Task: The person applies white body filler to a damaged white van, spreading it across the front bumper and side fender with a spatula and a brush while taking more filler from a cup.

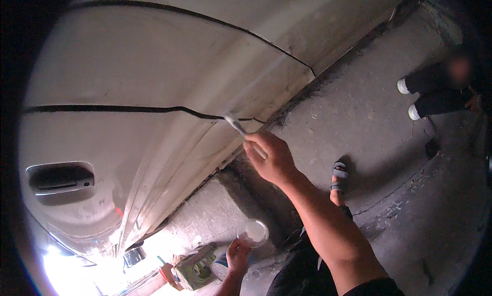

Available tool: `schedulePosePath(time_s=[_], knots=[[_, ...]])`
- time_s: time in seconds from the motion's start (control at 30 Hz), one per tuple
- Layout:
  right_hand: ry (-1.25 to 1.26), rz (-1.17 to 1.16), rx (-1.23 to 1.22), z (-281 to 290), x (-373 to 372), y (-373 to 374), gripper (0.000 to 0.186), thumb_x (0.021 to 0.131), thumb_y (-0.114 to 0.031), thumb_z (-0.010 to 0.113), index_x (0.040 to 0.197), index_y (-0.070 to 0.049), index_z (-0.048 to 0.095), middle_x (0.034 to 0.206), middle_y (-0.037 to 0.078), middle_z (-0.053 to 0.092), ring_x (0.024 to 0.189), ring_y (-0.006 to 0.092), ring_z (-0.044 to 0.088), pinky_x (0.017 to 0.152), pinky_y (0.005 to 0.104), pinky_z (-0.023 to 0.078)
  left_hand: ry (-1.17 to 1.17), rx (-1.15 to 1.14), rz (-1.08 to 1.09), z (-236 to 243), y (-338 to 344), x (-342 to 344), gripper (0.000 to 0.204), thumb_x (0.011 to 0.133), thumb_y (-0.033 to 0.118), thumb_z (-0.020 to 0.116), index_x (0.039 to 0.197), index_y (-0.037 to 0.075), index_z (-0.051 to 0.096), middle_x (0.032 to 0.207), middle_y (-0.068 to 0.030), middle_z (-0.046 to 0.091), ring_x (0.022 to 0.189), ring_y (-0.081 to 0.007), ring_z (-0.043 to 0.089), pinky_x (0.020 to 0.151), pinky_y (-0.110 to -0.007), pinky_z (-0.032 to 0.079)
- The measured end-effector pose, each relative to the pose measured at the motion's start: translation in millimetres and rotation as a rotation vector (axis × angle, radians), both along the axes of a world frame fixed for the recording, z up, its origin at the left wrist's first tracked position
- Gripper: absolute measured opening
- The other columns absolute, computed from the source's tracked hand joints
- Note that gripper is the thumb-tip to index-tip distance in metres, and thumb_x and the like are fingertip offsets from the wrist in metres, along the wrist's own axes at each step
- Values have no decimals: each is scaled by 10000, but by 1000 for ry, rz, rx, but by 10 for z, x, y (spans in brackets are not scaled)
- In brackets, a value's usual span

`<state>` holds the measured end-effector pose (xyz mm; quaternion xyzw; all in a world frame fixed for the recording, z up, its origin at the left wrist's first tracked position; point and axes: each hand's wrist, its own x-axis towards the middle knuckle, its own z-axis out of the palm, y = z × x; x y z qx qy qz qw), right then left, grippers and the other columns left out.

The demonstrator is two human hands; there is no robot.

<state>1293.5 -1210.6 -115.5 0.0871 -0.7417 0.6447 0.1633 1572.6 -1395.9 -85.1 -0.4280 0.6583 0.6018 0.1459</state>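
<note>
My right hand (269, 155) grips a small brush (236, 125) between thumb and fingers. The brush's pale tip meets the dark gap between two panels of a light-coloured car (128, 147), near the lower end of that gap. Down near the bottom edge, my left hand (238, 255) pinches the rim of a clear round plastic tub (253, 233). Something whitish shows inside the tub. Much of the brush's handle is hidden in my right hand.
A recessed door handle (61, 178) sits at the car's left. Beneath my left hand stand a blue-and-white can (220, 268) and a green box (195, 268). My sandalled foot (339, 173) rests on the concrete floor (379, 157). At the far right is another person (441, 98) in dark trousers and white shoes.
</note>
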Motion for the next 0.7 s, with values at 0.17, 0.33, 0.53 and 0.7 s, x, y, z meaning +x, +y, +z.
schedulePosePath(time_s=[0.17, 0.33, 0.53, 0.7], knots=[[-2, -9, -39, 57, 66, 59, 144, 825, -133, 614, 938, -54, 572, 810, 110, 613, 736, 293, 607, 645, 379, 491, 61, 7, -83, -77, -127, 41, 309, 898, 154, 552, 1146, -28, 535, 936, -69, 594, 815, -161, 570, 773, -321, 475], [-18, 84, 15, -15, 11, 197, 139, 821, -135, 622, 928, -57, 581, 832, 113, 625, 768, 294, 615, 668, 373, 496, 40, 29, 6, -16, -43, -111, 310, 887, 124, 531, 1145, -50, 526, 994, -106, 612, 879, -187, 592, 791, -318, 484], [20, 16, -91, 219, -298, 670, 127, 830, -156, 620, 895, -50, 598, 821, 116, 634, 772, 283, 629, 679, 351, 487, 25, -19, 36, -8, -18, -98, 300, 847, 115, 566, 1091, -58, 543, 1108, -145, 568, 890, -226, 600, 791, -343, 493], [-305, -211, -493, 200, -584, 1083, 138, 846, -151, 611, 913, -30, 605, 776, 75, 647, 705, 177, 650, 616, 292, 500, -1, -14, 11, 4, -36, -68, 299, 868, 123, 543, 1106, -57, 551, 1081, -132, 586, 929, -201, 585, 813, -335, 493]])
